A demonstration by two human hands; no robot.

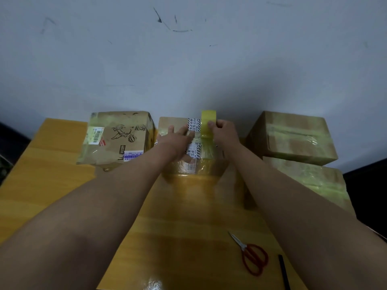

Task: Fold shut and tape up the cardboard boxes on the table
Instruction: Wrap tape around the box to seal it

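Note:
A small cardboard box [167, 124] with black-and-white printed tape stands at the far middle of the yellow table [52, 181], against the wall. My left hand [178, 139] lies flat on its top, fingers spread. My right hand [222, 130] grips a yellowish tape roll [207, 120] held upright at the box's far top edge, and a strip of tape runs from the roll toward me over the lid.
A taped box with a cartoon drawing [119, 137] sits to the left. Two taped boxes [293, 137] [310, 181] stand at the right. Red-handled scissors [251, 256] and a thin black stick [283, 271] lie near the table's front right. A grey wall rises behind.

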